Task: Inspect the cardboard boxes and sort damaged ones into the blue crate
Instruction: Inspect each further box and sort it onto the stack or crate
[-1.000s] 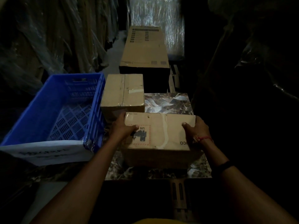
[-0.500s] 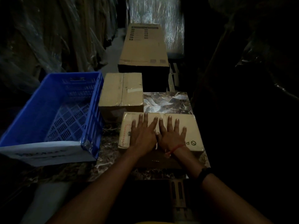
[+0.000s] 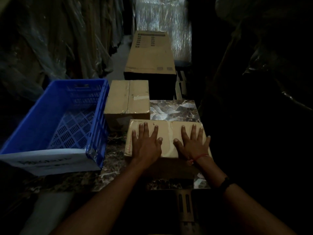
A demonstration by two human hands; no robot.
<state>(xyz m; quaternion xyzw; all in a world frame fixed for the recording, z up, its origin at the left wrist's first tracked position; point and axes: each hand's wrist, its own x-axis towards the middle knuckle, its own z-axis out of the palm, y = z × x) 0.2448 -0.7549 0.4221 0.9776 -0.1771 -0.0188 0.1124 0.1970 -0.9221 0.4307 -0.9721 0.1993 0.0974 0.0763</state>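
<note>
a marble-patterned tabletop [image 3: 174,110], dark brown with pale veins, fills the middle of the view. at the far end of the aisle stands a tall stack wrapped in shiny clear film [image 3: 162,16]. crumpled plastic sheets [image 3: 59,39] hang over goods along the left side, and a strip of grey floor [image 3: 122,53] runs beside them. dark plastic-covered bulk [image 3: 271,56] sits in shadow on the right. a dark slotted piece [image 3: 184,202] shows below the table's near edge.

Crate [image 3: 49,106] left of near box [image 3: 168,133] on table [image 3: 174,110], second box [image 3: 127,99] behind it, long carton [image 3: 150,55] beyond.
</note>
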